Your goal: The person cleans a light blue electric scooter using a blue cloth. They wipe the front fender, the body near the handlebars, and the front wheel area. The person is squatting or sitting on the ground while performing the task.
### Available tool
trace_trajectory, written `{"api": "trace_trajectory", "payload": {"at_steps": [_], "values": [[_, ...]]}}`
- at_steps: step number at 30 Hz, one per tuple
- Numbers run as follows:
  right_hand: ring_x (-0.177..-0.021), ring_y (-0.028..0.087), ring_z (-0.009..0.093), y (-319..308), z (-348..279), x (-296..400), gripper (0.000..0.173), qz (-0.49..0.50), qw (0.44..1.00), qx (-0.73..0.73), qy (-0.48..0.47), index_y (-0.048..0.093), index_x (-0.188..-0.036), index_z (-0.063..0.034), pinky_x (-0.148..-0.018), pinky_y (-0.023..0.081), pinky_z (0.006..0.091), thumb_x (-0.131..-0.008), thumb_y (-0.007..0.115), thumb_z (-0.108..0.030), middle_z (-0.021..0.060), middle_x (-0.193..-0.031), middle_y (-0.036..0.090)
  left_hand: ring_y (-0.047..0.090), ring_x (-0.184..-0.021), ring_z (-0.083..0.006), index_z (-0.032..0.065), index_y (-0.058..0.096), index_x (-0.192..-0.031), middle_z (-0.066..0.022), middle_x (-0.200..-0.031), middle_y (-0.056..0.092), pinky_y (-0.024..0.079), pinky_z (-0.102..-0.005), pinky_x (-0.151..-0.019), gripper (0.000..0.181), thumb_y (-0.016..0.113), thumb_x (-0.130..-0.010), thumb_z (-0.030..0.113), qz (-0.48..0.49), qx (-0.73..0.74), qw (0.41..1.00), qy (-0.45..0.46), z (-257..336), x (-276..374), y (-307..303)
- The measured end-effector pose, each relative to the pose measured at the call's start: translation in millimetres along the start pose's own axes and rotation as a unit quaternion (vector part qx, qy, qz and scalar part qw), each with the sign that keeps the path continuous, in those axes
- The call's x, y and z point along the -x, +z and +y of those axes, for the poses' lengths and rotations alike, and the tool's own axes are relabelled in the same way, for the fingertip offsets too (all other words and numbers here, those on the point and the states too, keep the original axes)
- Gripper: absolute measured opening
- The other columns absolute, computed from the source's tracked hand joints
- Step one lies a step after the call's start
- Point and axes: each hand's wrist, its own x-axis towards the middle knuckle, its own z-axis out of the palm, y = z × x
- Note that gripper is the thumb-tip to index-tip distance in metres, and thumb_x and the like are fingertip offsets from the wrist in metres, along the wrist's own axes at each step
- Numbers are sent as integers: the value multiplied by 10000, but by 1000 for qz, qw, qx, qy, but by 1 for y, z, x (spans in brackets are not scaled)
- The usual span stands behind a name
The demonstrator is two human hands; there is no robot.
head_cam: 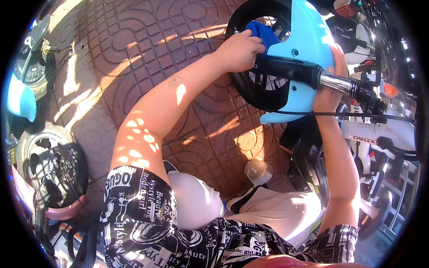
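At the upper middle, my left hand [243, 50] grips a blue cloth [264, 37] against the side of a two-wheeler's black-tyred front wheel [239, 88]. A light-blue plastic front fender [310, 37] covers part of this wheel. My right hand [328, 90] holds the fender near its upper end, partly hidden behind the chrome tube of the front fork [336, 81]. The fork's black lower leg [288, 70] crosses the fender between my hands. A thin black cable [348, 114] runs below it to the right.
Reddish patterned paving [201, 134] lies beneath. A clear plastic container [258, 171] stands near my feet. Parked two-wheelers crowd both sides, with a wheel [50, 167] and another light-blue fender [20, 97] on the left, and a white frame part [365, 134] on the right.
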Motion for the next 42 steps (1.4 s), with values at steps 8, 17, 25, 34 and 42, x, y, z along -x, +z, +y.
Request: {"api": "trace_trajectory", "payload": {"at_steps": [8,17,25,34,42], "values": [[-1302,490,306,1,5,0,410,17,1000,-9,-11,567,-1334,-54,-1112,330,403,-964,428,-162,159,-1387,533,660,-927,-183,32,555,-1191,-106,-1145,651,554,-328,-802,335,442,-877,52,210,602,667,-386,-12,58,-16],[-1251,527,297,2,11,2,383,34,999,-30,-15,603,-1298,-66,-1075,373,397,-954,467,-163,144,-1338,566,614,-853,-105,27,603,-1076,-33,-931,650,521,-276,-718,303,690,-932,279,22,444,761,-472,35,107,19],[-1259,522,296,3,14,5,382,38,999,-19,-17,609,-1296,-78,-1078,365,401,-971,474,-228,130,-1341,570,544,-1030,-355,-52,612,-1063,-216,-1093,583,450,-448,-919,267,590,-851,109,-90,69,967,-229,-6,99,91],[-1302,492,282,1,11,3,419,18,1000,5,-25,553,-1343,-29,-1118,331,393,-994,400,-203,145,-1379,546,515,-961,-371,27,616,-1019,-183,-1036,565,441,-435,-858,250,599,-770,43,-180,30,967,-175,20,96,102],[-1304,491,286,3,13,4,416,28,999,-7,-33,549,-1348,-27,-1118,331,394,-993,413,-196,148,-1385,540,480,-1091,-441,56,544,-1211,-232,-1138,460,432,-468,-963,440,581,-774,25,-74,203,945,-244,50,134,103]]}}
